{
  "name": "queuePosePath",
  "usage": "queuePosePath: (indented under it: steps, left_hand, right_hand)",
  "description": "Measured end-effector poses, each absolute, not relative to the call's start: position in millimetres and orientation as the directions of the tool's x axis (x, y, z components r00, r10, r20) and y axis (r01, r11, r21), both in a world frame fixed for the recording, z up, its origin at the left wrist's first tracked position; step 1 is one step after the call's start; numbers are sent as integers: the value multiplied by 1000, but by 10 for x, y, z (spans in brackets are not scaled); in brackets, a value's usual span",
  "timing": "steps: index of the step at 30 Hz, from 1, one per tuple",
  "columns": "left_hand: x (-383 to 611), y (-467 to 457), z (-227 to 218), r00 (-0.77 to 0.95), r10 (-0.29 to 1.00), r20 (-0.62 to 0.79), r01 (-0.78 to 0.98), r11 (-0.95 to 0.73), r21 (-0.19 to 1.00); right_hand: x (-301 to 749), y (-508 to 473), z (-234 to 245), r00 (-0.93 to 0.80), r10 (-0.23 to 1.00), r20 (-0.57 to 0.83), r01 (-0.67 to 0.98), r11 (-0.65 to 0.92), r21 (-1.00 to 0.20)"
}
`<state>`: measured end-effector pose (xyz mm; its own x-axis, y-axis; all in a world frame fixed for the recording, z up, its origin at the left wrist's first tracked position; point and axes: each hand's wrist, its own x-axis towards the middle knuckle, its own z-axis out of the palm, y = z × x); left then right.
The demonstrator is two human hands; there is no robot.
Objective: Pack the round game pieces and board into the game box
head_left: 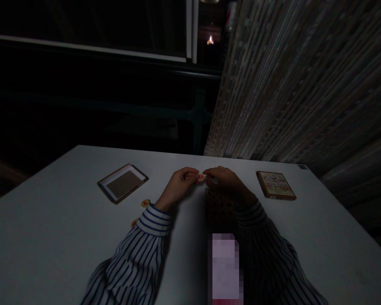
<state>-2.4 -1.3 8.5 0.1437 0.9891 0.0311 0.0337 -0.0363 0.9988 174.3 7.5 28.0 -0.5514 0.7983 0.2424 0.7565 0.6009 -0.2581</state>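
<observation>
I view the left hand [179, 184] and the right hand [226, 182], both curled, pinching one small round piece [201, 177] between them. Yellow discs [145, 203] and a shallow tray [124, 185] lie left of the left hand; the right hand, with a flat box [276, 185] to its right, partly hides a dark patterned item [215, 204].

Is a plain white table [51, 237], spreading across the lower half of the frame and narrowing toward a far edge near mid-height. Carries, left of centre, a shallow tray [124, 186] with a brown rim, a pale inside and a grey-brown panel. Bears, just below, two round yellow discs [145, 203], both marked in red, the lower partly hidden. Holds, toward the right of the frame, a flat brown-edged box [277, 185] with a printed face upward. Includes, just below and right of centre, a dark patterned thing [216, 206], too dim to make out.
</observation>
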Motion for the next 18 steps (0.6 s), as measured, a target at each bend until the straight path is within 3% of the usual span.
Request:
queuePosePath:
  steps: [12, 18]
  left_hand:
    - [-10, -28, 138, 195, 978, 72, 5, -74, 997]
    - [-3, -28, 134, 142, 987, 70, 5, -72, 997]
  right_hand:
    - [1729, 44, 323, -553, 791, 261, 741, 611, -280]
    - [1736, 57, 317, -565, 781, 265, 734, 623, -271]
